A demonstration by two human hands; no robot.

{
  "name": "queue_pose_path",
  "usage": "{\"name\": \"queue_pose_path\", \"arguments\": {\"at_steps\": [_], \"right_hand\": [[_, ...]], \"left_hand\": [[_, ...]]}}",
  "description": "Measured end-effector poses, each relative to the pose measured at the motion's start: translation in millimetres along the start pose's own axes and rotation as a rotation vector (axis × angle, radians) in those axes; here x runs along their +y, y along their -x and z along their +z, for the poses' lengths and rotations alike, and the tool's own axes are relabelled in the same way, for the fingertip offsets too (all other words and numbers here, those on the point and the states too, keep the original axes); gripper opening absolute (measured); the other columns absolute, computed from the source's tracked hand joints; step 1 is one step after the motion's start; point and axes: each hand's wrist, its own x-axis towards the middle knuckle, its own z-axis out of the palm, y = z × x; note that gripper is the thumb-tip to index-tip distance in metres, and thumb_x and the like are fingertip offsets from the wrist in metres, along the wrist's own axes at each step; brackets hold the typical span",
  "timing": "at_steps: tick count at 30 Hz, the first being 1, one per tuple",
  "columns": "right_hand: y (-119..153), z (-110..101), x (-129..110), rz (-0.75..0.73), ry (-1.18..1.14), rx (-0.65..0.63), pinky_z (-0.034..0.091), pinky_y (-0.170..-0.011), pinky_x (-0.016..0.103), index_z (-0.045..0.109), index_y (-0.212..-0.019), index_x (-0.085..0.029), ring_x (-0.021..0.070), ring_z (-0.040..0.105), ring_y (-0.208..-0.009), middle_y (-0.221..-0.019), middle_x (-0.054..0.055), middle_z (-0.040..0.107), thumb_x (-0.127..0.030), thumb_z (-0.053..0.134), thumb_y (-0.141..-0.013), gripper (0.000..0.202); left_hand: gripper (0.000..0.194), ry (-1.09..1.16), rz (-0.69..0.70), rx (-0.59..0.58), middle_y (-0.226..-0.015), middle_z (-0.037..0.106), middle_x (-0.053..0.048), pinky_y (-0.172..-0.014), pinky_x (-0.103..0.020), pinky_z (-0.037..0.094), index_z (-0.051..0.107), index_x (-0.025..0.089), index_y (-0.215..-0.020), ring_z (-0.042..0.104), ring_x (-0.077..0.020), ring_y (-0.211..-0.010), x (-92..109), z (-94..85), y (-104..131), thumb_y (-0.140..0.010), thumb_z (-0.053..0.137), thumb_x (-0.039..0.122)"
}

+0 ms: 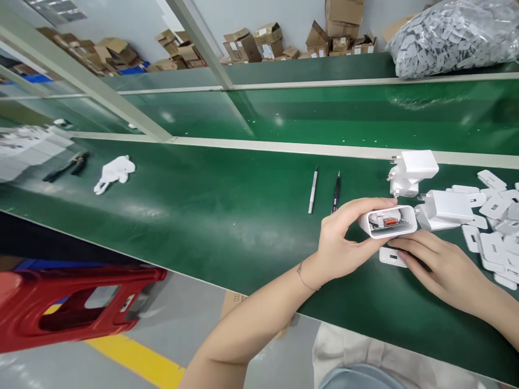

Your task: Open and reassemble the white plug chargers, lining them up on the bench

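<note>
My left hand [344, 237] is closed round a white charger housing [367, 224]. The housing's open end faces me, and a circuit board with an orange-red part [391, 221] shows inside. Just below it, my right hand [440, 265] has its thumb and fingers at the right end of a white cover plate [388, 256] with a small slot, low over the table. Part of that grip is hidden. Beyond the housing stand several white chargers [450, 208] with metal prongs. A heap of loose white cover plates [497, 246] lies to the right of my right hand.
A craft knife [313, 192] and black tweezers [336, 192] lie on the green table [227, 216]. Farther left are a crumpled white cloth-like item [115, 173] and black-handled pliers [67, 166]. A bag of plates [450, 43] sits on the back ledge. A red stool [81, 302] stands below.
</note>
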Motion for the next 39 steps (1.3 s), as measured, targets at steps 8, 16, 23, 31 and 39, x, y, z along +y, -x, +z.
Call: {"name": "queue_pose_path", "arguments": {"at_steps": [8, 16, 23, 31, 39], "right_hand": [[-1.5, -0.8, -0.1, 0.017, -0.001, -0.014, 0.056, -0.078, 0.033, 0.059, -0.113, -0.020, 0.0192, 0.065, -0.096, -0.113, 0.007, 0.065, -0.020, 0.045, -0.095, 0.022], [-2.9, -2.0, -1.3, 0.012, 0.000, -0.009, 0.056, -0.078, 0.034, 0.058, -0.112, -0.019, 0.0201, 0.065, -0.096, -0.112, 0.008, 0.065, -0.018, 0.045, -0.095, 0.021], [-6.3, -3.9, -3.8, -0.029, 0.015, 0.014, 0.054, -0.069, 0.030, 0.059, -0.109, -0.016, 0.0178, 0.064, -0.087, -0.102, 0.008, 0.066, -0.016, 0.044, -0.096, 0.021], [-6.8, -3.1, -3.6, -0.021, 0.012, 0.018, 0.053, -0.065, 0.030, 0.062, -0.108, -0.015, 0.0167, 0.062, -0.081, -0.097, 0.008, 0.066, -0.017, 0.041, -0.096, 0.025], [-6.2, -1.8, -2.8, -0.013, 0.006, 0.015, 0.054, -0.068, 0.031, 0.063, -0.111, -0.016, 0.0175, 0.063, -0.084, -0.101, 0.009, 0.066, -0.017, 0.040, -0.096, 0.027]], "left_hand": [[0.039, -0.003, 0.032, -0.018, -0.109, 0.071, -0.010, -0.091, -0.034, 0.058, 0.061, 0.016, -0.110, 0.069, -0.0225, -0.102, -1.0, -1.2, 0.1, -0.074, 0.074, 0.007], [0.037, -0.021, 0.029, -0.041, -0.110, 0.070, -0.009, -0.089, -0.032, 0.059, 0.061, 0.018, -0.110, 0.068, -0.0219, -0.102, -0.1, -2.0, -1.0, -0.076, 0.073, 0.010], [0.040, 0.017, 0.029, -0.041, -0.110, 0.070, -0.009, -0.089, -0.032, 0.058, 0.063, 0.018, -0.110, 0.068, -0.0219, -0.102, -1.9, -2.0, 0.0, -0.074, 0.075, 0.007], [0.043, 0.072, 0.056, -0.046, -0.110, 0.070, -0.008, -0.091, -0.031, 0.058, 0.063, 0.018, -0.111, 0.067, -0.0213, -0.105, -2.7, -2.1, -1.4, -0.071, 0.076, 0.006], [0.045, 0.052, 0.046, -0.035, -0.110, 0.071, -0.007, -0.090, -0.031, 0.058, 0.063, 0.020, -0.111, 0.068, -0.0212, -0.104, -2.8, -1.5, -0.8, -0.070, 0.078, 0.007]]}}
